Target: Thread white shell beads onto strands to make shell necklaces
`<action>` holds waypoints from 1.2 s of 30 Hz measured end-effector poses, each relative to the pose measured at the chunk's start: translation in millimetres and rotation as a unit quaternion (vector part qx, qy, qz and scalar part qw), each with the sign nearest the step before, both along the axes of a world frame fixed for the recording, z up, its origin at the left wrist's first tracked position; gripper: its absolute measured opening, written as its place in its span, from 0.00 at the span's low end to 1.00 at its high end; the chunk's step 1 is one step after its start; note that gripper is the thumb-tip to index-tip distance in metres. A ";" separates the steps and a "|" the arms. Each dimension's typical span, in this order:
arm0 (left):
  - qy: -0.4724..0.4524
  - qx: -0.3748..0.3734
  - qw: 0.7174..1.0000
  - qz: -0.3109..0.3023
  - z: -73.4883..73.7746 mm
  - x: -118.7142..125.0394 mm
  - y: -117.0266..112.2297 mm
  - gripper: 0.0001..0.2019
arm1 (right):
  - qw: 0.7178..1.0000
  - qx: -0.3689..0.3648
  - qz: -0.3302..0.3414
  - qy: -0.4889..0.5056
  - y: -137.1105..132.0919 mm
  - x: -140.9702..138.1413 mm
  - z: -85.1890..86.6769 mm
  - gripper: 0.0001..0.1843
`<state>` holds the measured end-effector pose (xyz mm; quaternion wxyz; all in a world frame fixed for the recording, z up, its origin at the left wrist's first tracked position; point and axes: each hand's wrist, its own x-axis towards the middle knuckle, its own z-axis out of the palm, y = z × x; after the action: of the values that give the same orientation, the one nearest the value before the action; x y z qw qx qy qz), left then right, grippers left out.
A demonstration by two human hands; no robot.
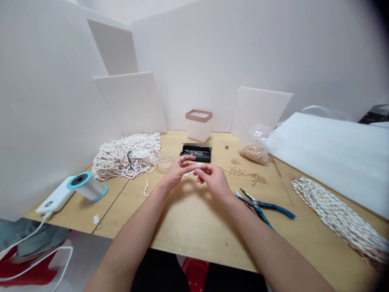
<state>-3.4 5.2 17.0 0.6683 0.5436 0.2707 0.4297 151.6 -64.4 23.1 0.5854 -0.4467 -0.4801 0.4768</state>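
Note:
My left hand [179, 170] and my right hand [212, 178] meet above the middle of the wooden table [188, 227]. Between their fingertips they pinch a short strand of small white beads [194, 169], partly hidden by my fingers. Just beyond my left hand stands a black open case [195, 153] holding small shiny pieces. A small clear dish [165, 162] lies beside my left hand. To the right of my right hand rest blue-handled pliers [264, 209], untouched. A loose white bead strand [146, 188] lies left of my left wrist.
A big heap of white bead strands [127, 156] lies at left, and a long bundle [337, 217] at right. Gold bits [243, 174] and a bag of tan beads [253, 155] lie ahead. A thread spool [88, 187], white power bank [54, 195] and white boards surround the table.

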 end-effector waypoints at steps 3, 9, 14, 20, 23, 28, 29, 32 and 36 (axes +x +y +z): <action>0.013 -0.014 1.000 -0.023 1.3 -0.7 -2.1 0.28 | 0.999 0.032 -0.004 -0.044 1.5 7.9 3.9 0.17; 0.040 -0.028 0.997 -0.059 0.0 1.3 -5.1 0.30 | 0.996 0.060 0.021 -0.064 4.7 12.2 1.4 0.14; -0.003 -0.111 0.987 -0.114 4.9 -3.4 -4.1 0.24 | 0.990 -0.012 0.018 0.138 11.0 21.3 3.9 0.18; 0.037 -0.158 0.977 -0.137 20.1 -30.9 10.2 0.22 | 0.952 -0.017 -0.069 0.296 24.6 53.3 6.7 0.18; 0.110 -0.125 0.976 -0.143 26.7 -49.0 13.3 0.20 | 0.947 -0.013 -0.087 0.311 28.9 64.6 4.0 0.16; 0.187 -0.085 0.970 -0.132 29.3 -82.0 10.1 0.19 | 0.922 -0.021 -0.112 0.369 31.2 71.8 -2.1 0.13; 0.197 -0.083 0.969 -0.123 29.3 -88.3 8.9 0.19 | 0.921 -0.023 -0.115 0.373 31.4 72.3 -3.4 0.12; 0.224 -0.076 0.967 -0.090 30.1 -104.5 5.0 0.18 | 0.922 -0.023 -0.128 0.365 32.1 73.3 -7.6 0.10; 0.260 -0.072 0.961 -0.055 33.2 -120.2 0.5 0.18 | 0.925 -0.026 -0.132 0.356 33.6 73.8 -12.0 0.10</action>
<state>-123.6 5.7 50.2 0.6344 0.6013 0.4353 0.2155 225.3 -30.9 11.1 0.7637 -0.3219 -0.1637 0.5352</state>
